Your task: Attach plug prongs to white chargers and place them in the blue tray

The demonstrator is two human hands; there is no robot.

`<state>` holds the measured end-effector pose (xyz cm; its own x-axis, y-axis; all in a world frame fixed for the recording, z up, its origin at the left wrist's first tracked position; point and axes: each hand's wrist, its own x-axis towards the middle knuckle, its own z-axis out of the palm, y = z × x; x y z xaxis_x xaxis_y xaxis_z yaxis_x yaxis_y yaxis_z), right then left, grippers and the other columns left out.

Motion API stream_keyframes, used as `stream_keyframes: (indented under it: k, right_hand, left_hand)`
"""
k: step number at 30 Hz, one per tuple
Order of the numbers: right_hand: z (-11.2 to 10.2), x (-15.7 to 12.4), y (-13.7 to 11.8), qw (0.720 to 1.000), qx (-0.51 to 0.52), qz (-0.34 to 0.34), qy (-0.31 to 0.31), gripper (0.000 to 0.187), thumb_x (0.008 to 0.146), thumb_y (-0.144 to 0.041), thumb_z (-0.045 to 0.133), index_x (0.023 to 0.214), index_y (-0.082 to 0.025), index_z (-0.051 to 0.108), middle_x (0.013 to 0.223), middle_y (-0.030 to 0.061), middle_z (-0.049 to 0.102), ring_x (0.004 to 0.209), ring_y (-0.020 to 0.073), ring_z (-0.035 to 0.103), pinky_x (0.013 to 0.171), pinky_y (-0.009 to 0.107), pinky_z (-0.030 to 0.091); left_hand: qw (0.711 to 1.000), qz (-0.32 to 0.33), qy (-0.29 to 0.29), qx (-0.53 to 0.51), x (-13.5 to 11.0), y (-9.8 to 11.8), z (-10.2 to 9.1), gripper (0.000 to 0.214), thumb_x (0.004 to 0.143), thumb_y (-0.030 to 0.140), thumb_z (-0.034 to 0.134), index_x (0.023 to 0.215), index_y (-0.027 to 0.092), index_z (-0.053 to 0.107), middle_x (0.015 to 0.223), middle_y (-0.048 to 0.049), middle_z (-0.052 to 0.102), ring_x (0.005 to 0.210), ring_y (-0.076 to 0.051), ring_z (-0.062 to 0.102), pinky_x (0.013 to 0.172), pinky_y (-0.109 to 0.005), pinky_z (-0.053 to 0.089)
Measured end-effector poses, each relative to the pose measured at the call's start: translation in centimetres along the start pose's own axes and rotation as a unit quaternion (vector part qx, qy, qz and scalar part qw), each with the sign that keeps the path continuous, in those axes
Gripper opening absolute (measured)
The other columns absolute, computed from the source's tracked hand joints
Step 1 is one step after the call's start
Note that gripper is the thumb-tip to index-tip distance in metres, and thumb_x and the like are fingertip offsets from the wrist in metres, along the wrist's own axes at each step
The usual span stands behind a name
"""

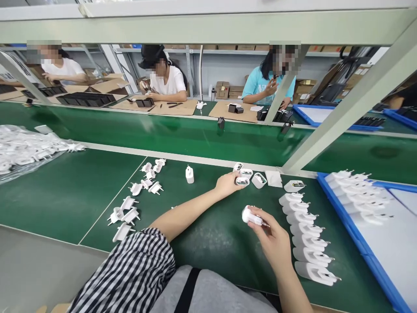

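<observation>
Separating right hand (273, 237) from blue tray (366, 250): lined-up white adapters (309, 242).

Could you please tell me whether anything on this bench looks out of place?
Perhaps one white charger: it stands alone on the green bench, apart from the row of chargers at right. Nothing looks clearly spilled or damaged.

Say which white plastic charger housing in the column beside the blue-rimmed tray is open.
The housing farthest from the camera: its internals are exposed; the others have white covers with pins.
</observation>
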<state>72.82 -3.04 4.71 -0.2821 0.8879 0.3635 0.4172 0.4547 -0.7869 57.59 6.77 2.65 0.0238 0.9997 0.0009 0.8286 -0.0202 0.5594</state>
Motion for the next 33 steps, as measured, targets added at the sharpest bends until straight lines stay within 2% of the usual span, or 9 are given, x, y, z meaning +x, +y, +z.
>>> stream_keyframes:
  k: [2, 5, 8, 11, 16, 25, 29, 33]
  right_hand:
    - [0.3, 0.2, 0.0, 0.999, -0.033, 0.029, -0.005, 0.021, 0.071, -0.025, 0.047, 0.09, -0.02, 0.054, 0.093, 0.0052, 0.061, 0.084, 0.0173, 0.057, 0.066, 0.028, 0.049]
    - [1.7, 0.6, 0.1, 0.997, -0.067, -0.009, -0.028, 0.023, 0.073, -0.024, 0.044, 0.093, -0.019, 0.054, 0.098, 0.0055, 0.059, 0.09, 0.0177, 0.054, 0.076, 0.032, 0.045]
    - [3.6, 1.0, 0.2, 0.991, -0.095, -0.045, -0.079, 0.024, 0.074, -0.021, 0.041, 0.093, -0.017, 0.055, 0.101, 0.0065, 0.057, 0.093, 0.0172, 0.052, 0.079, 0.031, 0.043]
    - [5.0, 1.2, 0.1, 0.981, -0.129, -0.049, -0.133, 0.023, 0.074, -0.018, 0.04, 0.09, -0.018, 0.057, 0.101, 0.0059, 0.057, 0.092, 0.0169, 0.053, 0.077, 0.03, 0.044]
    - [5.3, 1.4, -0.2, 0.969, -0.164, -0.035, -0.183, 0.023, 0.073, -0.016, 0.042, 0.091, -0.017, 0.056, 0.097, 0.0061, 0.059, 0.085, 0.0172, 0.056, 0.07, 0.029, 0.047]
    - [4.6, 1.7, -0.4, 0.959, -0.177, -0.025, -0.22, 0.02, 0.073, -0.019, 0.044, 0.089, -0.022, 0.056, 0.092, 0.0019, 0.062, 0.078, 0.0172, 0.059, 0.063, 0.028, 0.048]
    - [4.5, 2.3, -0.5, 0.946, -0.197, -0.004, -0.258, 0.022, 0.071, -0.022, 0.047, 0.092, -0.023, 0.055, 0.083, 0.0004, 0.065, 0.069, 0.0177, 0.061, 0.058, 0.028, 0.048]
    - [4.6, 3.2, -0.2, 0.931, -0.24, -0.027, -0.274, 0.023, 0.066, -0.02, 0.052, 0.087, -0.02, 0.06, 0.095, 0.0054, 0.061, 0.083, 0.0214, 0.057, 0.068, 0.03, 0.047]
  left_hand:
    - [0.999, 0.015, -0.033, 0.016, -2.1, -0.7, -0.6, 0.033, 0.059, 0.042, 0.056, 0.083, 0.02, 0.052, 0.076, 0.0006, 0.059, 0.069, -0.016, 0.054, 0.057, -0.022, 0.038]
    - [0.997, 0.027, -0.068, 0.008, -6.4, -2.0, -1.5, 0.03, 0.059, 0.04, 0.056, 0.081, 0.02, 0.052, 0.068, 0.0024, 0.058, 0.062, -0.013, 0.053, 0.052, -0.02, 0.036]
    - [0.998, 0.022, -0.062, -0.024, -10.1, -3.0, -1.8, 0.029, 0.061, 0.035, 0.056, 0.084, 0.019, 0.051, 0.071, 0.0026, 0.058, 0.059, -0.011, 0.052, 0.053, -0.02, 0.036]
    - [0.997, 0.016, -0.036, -0.065, -12.1, -3.2, -1.6, 0.032, 0.062, 0.03, 0.055, 0.092, 0.019, 0.05, 0.08, 0.0025, 0.058, 0.063, -0.01, 0.052, 0.058, -0.019, 0.038]
    - [0.994, 0.019, -0.02, -0.107, -12.6, -3.0, -1.3, 0.028, 0.066, 0.029, 0.051, 0.093, 0.021, 0.051, 0.086, 0.0031, 0.058, 0.066, -0.008, 0.052, 0.061, -0.018, 0.04]
    - [0.996, 0.045, -0.029, -0.067, -12.6, -3.6, -1.3, 0.036, 0.071, 0.036, 0.047, 0.103, 0.019, 0.048, 0.104, -0.0024, 0.054, 0.081, -0.012, 0.054, 0.074, -0.022, 0.041]
    - [0.996, 0.063, -0.069, 0.001, -12.4, -2.9, -2.4, 0.034, 0.075, 0.037, 0.041, 0.103, 0.018, 0.049, 0.101, -0.0042, 0.056, 0.089, -0.016, 0.053, 0.075, -0.025, 0.041]
    - [0.975, 0.044, -0.164, 0.143, -11.3, -1.3, -4.1, 0.028, 0.074, 0.033, 0.044, 0.091, 0.014, 0.055, 0.081, -0.0082, 0.061, 0.074, -0.022, 0.057, 0.061, -0.029, 0.044]
